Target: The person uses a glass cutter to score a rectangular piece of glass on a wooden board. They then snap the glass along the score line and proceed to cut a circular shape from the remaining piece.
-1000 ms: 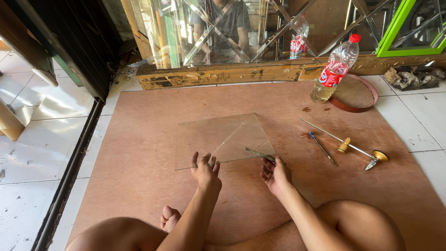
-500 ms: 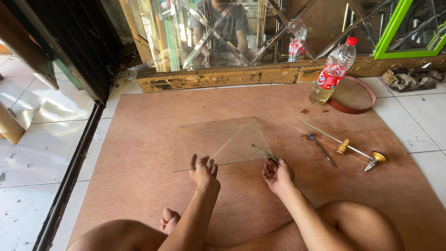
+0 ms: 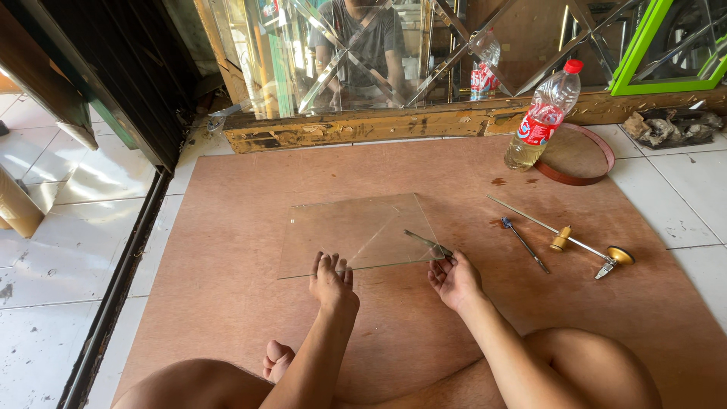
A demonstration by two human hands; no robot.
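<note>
here the left hand [image 3: 332,282] lies flat on the glass pane [image 3: 356,231], right hand [image 3: 453,279] pinching a glass cutter [image 3: 425,241].

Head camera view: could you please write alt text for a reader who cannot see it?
A seated person's left hand presses the near edge of a clear glass sheet lying on a brown board, while the right hand holds a slim tool on the glass. A plastic bottle and metal tools lie to the right.
</note>
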